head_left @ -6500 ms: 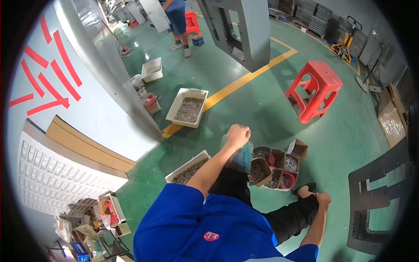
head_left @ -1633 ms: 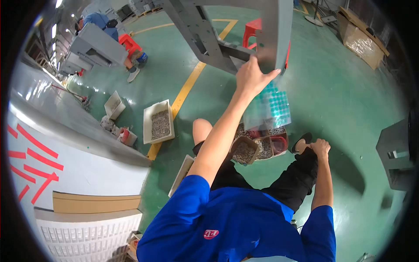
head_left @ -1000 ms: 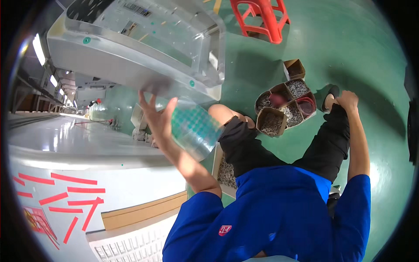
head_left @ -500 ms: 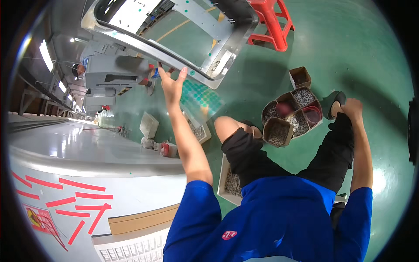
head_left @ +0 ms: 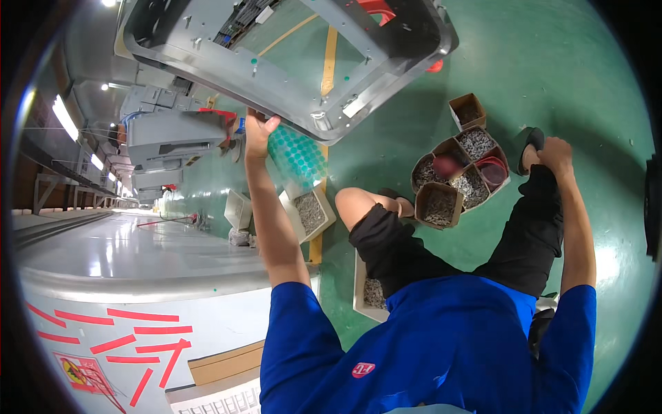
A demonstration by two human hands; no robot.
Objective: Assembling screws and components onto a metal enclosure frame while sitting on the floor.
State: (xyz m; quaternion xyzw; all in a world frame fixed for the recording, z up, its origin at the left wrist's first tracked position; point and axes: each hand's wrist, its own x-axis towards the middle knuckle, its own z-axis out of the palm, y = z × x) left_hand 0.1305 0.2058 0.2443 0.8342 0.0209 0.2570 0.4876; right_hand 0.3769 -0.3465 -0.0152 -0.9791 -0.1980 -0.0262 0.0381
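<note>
My left hand point(head_left: 259, 136) grips the near edge of a large grey metal frame point(head_left: 227, 79) with a big rectangular opening. Its thumb lies along the edge, and the other fingers are partly hidden behind it. Just below and beside that hand hangs a clear sheet of round green stickers point(head_left: 298, 153); whether the fingers pinch it too I cannot tell. A few green dots stick to the frame's inner faces. My right hand point(head_left: 556, 154) rests curled on my right knee, away from the frame. What its fingers enclose, if anything, is hidden.
Between my feet stands a cluster of cardboard boxes point(head_left: 438, 205) with small metal parts. White bins of parts point(head_left: 309, 212) sit on the floor to the left. A white table edge point(head_left: 138, 284) runs along my left side. A red stool point(head_left: 376, 8) is partly behind the frame.
The metal frame has turned and shifted right, now showing nearer and larger. My left hand has moved slightly left and closed on its edge. The sticker sheet has shifted left; my right hand stays put.
</note>
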